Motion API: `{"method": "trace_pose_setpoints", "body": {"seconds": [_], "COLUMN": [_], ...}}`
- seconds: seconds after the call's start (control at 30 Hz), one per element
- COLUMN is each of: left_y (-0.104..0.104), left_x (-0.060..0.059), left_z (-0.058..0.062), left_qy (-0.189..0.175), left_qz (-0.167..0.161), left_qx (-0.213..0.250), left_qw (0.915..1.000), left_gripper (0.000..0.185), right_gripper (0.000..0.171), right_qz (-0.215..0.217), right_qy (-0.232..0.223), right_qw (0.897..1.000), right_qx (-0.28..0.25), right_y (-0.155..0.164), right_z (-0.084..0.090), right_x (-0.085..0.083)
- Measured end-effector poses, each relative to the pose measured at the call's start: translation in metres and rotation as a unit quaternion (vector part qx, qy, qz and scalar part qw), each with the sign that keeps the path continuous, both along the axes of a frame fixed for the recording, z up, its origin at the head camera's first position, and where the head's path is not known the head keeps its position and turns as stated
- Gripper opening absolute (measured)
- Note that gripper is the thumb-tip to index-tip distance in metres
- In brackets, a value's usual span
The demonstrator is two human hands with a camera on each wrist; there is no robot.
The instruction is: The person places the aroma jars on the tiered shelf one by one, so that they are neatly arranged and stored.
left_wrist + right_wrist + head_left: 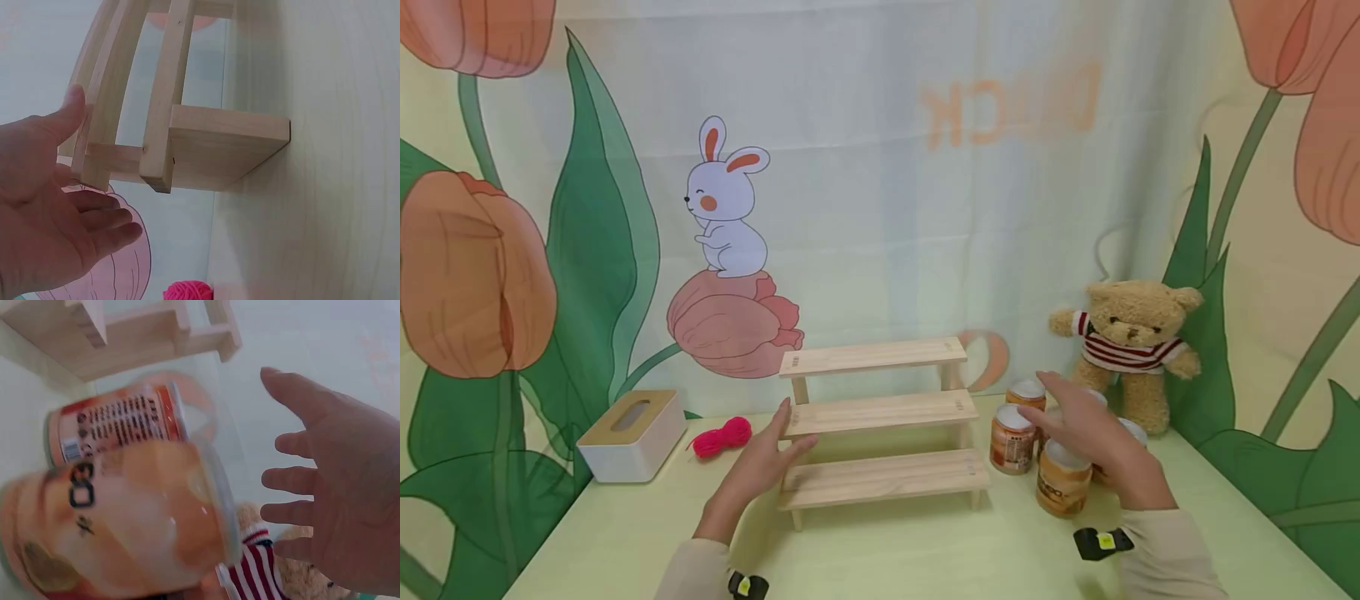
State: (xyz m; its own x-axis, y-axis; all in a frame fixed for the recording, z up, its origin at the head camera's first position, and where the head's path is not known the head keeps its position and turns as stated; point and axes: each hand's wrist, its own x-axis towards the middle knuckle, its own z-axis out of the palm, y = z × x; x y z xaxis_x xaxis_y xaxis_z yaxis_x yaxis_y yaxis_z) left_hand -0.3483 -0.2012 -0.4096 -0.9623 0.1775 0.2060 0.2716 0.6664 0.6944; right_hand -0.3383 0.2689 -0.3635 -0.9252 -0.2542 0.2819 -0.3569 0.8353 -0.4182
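While open, left hand (pixel 760 467) beside wooden rack (pixel 880 412), right hand (pixel 1093 433) over cans (pixel 1063 477)

On the backdrop curtain (pixel 880 167) we read faint, mirrored orange letters, roughly "DUCK". The print on the cans (pixel 1063 483) is too blurred for us to read.

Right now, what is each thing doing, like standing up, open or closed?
Wooden step shelf: upright, all three steps bare.
Left hand: open, fingers at the shelf's left edge.
Right hand: open, above the cans.
Cans: upright, lids on.
Teddy bear: sitting upright.
Tissue box: flat, lid on.
Pink yarn: lying loose.
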Motion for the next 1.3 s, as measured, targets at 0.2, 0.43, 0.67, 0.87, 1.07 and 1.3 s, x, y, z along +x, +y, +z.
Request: {"method": "trace_pose_setpoints", "body": {"seconds": [0.2, 0.43, 0.67, 0.87, 1.07, 1.3], "left_y": [0.004, 0.009, 0.012, 0.011, 0.008, 0.006], "left_x": [-0.003, -0.002, -0.005, -0.007, -0.009, -0.011], "left_z": [-0.002, -0.006, -0.015, -0.018, -0.020, -0.023], "left_qy": [0.006, 0.005, -0.001, -0.007, -0.022, -0.031], "left_qz": [0.022, 0.036, 0.054, 0.052, 0.049, 0.056], "left_qx": [0.033, 0.076, 0.129, 0.165, 0.202, 0.221], "left_qw": [0.9992, 0.9965, 0.9902, 0.9849, 0.9778, 0.9732], "left_gripper": [0.085, 0.080, 0.076, 0.075, 0.073, 0.071], "right_gripper": [0.084, 0.079, 0.084, 0.082, 0.069, 0.088], "right_qz": [-0.026, -0.057, -0.046, -0.034, -0.017, -0.040], "right_qy": [-0.030, -0.027, -0.056, -0.059, -0.096, -0.161], "right_qw": [0.999, 0.998, 0.997, 0.998, 0.992, 0.967], "right_qx": [-0.019, 0.005, -0.012, -0.018, -0.079, -0.191], "right_y": [0.032, 0.066, 0.087, 0.104, 0.125, 0.135], "right_z": [0.001, 0.001, -0.004, -0.016, -0.036, -0.060], "right_x": [0.001, 0.009, 0.013, 0.010, 0.007, 0.004]}}
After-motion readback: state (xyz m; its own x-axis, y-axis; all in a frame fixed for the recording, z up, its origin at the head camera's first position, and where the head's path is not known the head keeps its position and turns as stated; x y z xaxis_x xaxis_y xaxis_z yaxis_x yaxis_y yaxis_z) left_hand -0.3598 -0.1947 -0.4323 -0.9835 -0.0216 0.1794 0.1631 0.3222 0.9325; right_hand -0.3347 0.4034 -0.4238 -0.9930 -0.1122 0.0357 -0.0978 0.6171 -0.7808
